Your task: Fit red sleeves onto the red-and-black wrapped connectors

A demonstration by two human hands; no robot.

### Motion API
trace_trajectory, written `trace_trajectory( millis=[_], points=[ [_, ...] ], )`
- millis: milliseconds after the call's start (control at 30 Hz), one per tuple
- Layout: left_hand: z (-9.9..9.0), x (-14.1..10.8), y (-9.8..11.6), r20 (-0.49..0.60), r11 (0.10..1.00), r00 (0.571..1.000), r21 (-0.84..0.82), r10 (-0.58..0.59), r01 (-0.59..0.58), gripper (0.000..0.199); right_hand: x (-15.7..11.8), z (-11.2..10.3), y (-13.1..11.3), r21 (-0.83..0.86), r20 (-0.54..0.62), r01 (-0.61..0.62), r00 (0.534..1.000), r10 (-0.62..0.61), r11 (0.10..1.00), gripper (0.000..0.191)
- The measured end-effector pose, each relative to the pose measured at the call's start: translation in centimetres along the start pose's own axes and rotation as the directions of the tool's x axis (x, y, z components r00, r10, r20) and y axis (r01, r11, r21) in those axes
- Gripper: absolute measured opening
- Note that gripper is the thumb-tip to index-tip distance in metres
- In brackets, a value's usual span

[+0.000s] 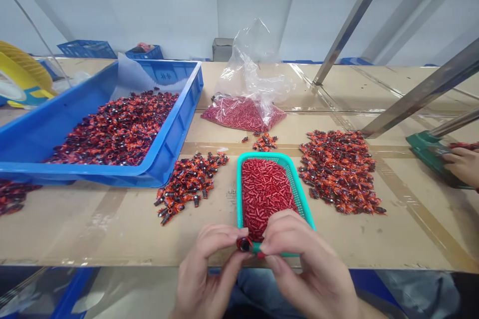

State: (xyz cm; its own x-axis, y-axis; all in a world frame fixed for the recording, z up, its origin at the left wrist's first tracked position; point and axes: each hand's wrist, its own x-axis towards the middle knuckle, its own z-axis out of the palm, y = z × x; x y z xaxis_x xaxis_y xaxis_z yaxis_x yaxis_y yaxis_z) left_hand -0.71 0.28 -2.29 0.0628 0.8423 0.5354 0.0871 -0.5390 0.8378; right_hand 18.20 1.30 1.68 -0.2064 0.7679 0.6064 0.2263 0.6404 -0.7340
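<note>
At the near table edge, my left hand point(211, 264) pinches a small black-and-orange part point(244, 244) between thumb and fingertips, its round dark opening facing me. Close beside it, my right hand point(299, 259) has thumb and forefinger closed on a small red tube point(261, 255), of which only the end shows. Both hands are over the near end of a green plastic basket point(239, 194) full of short red tubes point(265, 189). Loose black-and-orange parts lie in a pile point(192, 182) left of the basket and a larger pile point(339, 172) to its right.
A blue bin point(183, 114) of similar parts stands at left. Behind the basket sit a clear bag point(243, 109) of red pieces and a small cluster of parts point(265, 142). Metal posts point(422, 92) rise at right, near another person's hand point(464, 165) and a green tool base point(430, 157).
</note>
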Motion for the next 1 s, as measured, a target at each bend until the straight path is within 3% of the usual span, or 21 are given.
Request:
trace_trajectory(
  millis=[267, 567, 700, 833, 933, 1000],
  points=[
    [0.4, 0.3, 0.5, 0.007, 0.998, 0.998, -0.028, 0.055, -0.055, 0.042, -0.3, 0.5, 0.2, -0.182, 0.021, 0.103, 0.995, -0.101, 0.978, 0.022],
    [0.2, 0.4, 0.9, 0.052, 0.982, 0.985, 0.088, 0.164, -0.168, 0.035, -0.8, 0.7, 0.6, -0.126, 0.075, 0.099, 0.993, -0.090, 0.987, 0.022],
    [0.5, 0.3, 0.9, 0.036, 0.987, 0.990, 0.073, 0.139, -0.141, 0.034, -1.2, 1.1, 0.8, -0.043, 0.041, 0.023, 0.999, -0.022, 0.999, 0.023],
    [0.6, 0.6, 1.3, 0.024, 0.988, 0.991, 0.084, 0.131, -0.133, 0.032, -2.0, 1.9, 0.9, 0.165, 0.036, -0.137, 0.991, 0.132, 0.977, 0.017],
    [0.4, 1.0, 1.7, 0.034, 0.971, 0.986, 0.167, 0.166, -0.169, 0.033, -2.5, 2.0, 0.8, 0.354, 0.064, -0.321, 0.945, 0.320, 0.878, 0.005],
    [0.2, 1.0, 1.8, 0.052, 0.953, 0.982, 0.239, 0.181, -0.188, 0.036, -2.6, 1.7, 0.6, 0.449, 0.152, -0.441, 0.895, 0.419, 0.777, 0.023]
  ],
)
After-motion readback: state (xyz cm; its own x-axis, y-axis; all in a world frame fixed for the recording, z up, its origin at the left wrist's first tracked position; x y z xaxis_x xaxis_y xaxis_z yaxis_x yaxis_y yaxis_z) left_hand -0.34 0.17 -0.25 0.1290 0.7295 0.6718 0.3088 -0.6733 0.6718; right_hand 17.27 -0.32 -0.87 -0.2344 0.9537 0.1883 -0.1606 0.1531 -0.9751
